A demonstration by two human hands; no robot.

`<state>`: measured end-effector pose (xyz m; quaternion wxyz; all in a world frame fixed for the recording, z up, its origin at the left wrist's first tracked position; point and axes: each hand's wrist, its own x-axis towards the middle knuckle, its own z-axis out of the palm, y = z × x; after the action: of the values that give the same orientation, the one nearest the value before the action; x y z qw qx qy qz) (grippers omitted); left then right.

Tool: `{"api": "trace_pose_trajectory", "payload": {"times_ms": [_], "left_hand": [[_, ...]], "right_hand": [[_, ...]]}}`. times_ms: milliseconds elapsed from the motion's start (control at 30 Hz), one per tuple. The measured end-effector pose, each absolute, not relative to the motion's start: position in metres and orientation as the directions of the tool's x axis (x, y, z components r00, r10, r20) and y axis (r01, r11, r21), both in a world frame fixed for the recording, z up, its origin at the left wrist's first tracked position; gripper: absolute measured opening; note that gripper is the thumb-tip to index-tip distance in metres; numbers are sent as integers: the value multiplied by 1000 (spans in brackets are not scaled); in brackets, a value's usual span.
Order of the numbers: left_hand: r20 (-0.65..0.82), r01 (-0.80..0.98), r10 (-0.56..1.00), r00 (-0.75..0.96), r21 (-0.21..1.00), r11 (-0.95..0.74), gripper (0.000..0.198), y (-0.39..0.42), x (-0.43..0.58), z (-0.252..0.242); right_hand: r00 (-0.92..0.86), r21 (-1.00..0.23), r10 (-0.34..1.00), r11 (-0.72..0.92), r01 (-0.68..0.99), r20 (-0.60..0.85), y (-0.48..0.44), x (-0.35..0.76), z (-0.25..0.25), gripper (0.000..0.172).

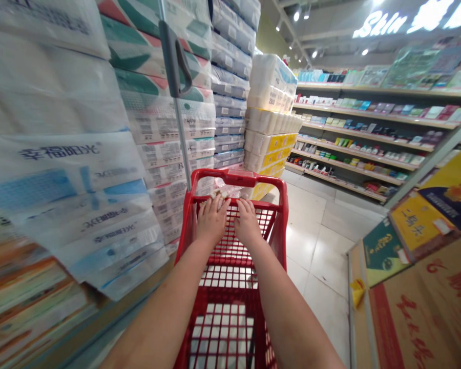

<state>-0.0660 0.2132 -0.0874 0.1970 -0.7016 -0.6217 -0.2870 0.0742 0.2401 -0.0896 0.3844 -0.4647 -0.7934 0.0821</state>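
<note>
Both my arms reach forward over a red plastic shopping basket on wheels (276,225). My left hand (212,219) and my right hand (247,220) lie side by side at the basket's far end, fingers curled around a small clear packet of pale snacks (223,193) held between the fingertips. The basket's grid floor shows below my forearms. A grey pull handle on a metal rod (175,61) rises from the basket's front left corner.
Tall stacks of wrapped tissue packs (72,169) wall the left side. More white and yellow packs (271,118) stand ahead. Shelves of small boxed goods (361,148) run along the right. Cardboard cartons (426,256) crowd the near right. Pale floor tiles (315,236) lead forward.
</note>
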Motion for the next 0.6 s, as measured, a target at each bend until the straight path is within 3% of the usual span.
{"api": "trace_pose_trajectory", "payload": {"times_ms": [200,500,600], "left_hand": [[640,993,767,41,59,-102,54,213,-66,-88],[580,988,812,-69,155,-27,64,223,-79,-92],[587,989,809,-12,125,-77,61,222,-76,-91]], "right_hand": [[-275,-482,794,561,673,542,240,74,-89,66],[-291,-470,793,565,678,535,240,74,-89,64],[-280,-481,791,567,669,544,240,74,-90,66]]}}
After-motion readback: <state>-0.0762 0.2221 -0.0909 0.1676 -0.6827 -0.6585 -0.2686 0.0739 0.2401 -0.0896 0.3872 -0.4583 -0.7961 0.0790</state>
